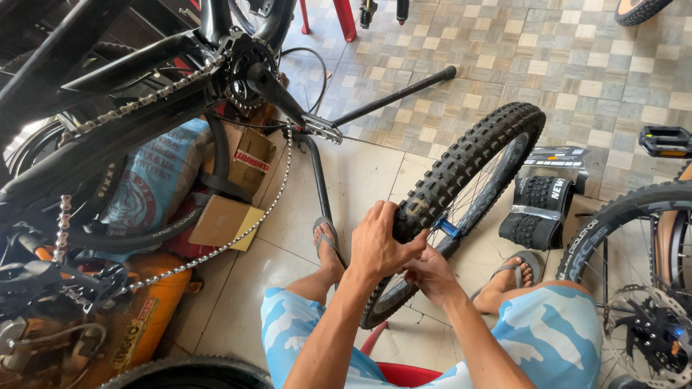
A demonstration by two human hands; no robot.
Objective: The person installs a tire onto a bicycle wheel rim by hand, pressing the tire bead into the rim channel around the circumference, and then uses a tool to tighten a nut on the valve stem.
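Down between the person's knees, a knobby bicycle wheel stands on the tiled floor, leaning away toward the patterned paving. The left hand wraps over the top of the tyre tread, its grip curled tight around the rubber, while the right hand sits just below it at the rim, its grip pinching the tyre's edge near a blue rim strip. A folded spare tyre lies near the right foot, and a bicycle crank with loose chain hangs at upper left.

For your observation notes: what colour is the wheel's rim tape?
Blue rim tape, head view.
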